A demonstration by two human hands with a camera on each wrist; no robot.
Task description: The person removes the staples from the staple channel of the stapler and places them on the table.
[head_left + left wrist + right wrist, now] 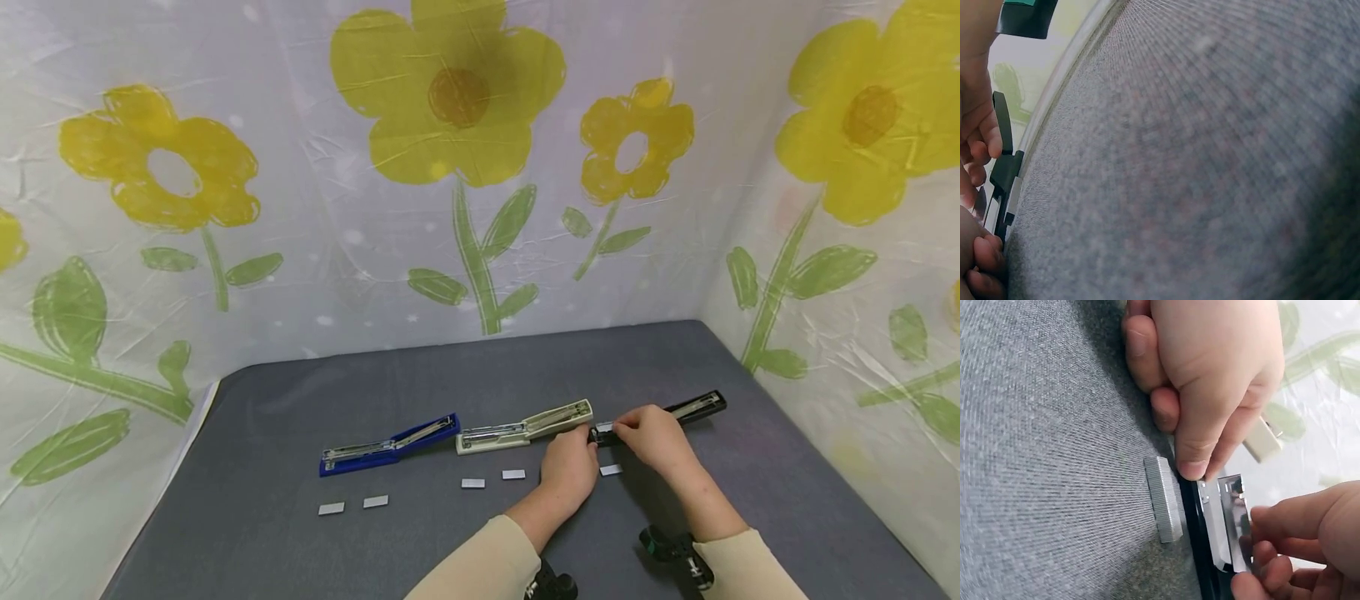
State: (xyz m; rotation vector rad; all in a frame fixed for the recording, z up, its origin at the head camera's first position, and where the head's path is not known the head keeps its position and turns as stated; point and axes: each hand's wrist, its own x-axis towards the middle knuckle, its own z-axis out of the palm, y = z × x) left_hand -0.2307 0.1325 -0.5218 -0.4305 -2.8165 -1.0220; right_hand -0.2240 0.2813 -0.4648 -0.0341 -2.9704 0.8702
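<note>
A black stapler [700, 406] lies folded wide open on the right of the table, its far arm slanting up. At its left end my left hand [570, 467] grips the base, thumb pressed on the edge in the right wrist view. My right hand [655, 437] pinches a shiny metal strip [1235, 515] between thumb and fingers, right over the stapler's base. Beside that strip a pale metal part [1215, 528] shows along the base. A loose strip of staples [1163, 500] lies just in front of the stapler.
To the left, a cream stapler [491, 437] and a blue stapler [360, 454] also lie opened out. Two staple strips [513, 474] sit before the cream one, two more [332, 508] before the blue. A flower-printed curtain [315, 250] borders the grey table [262, 550].
</note>
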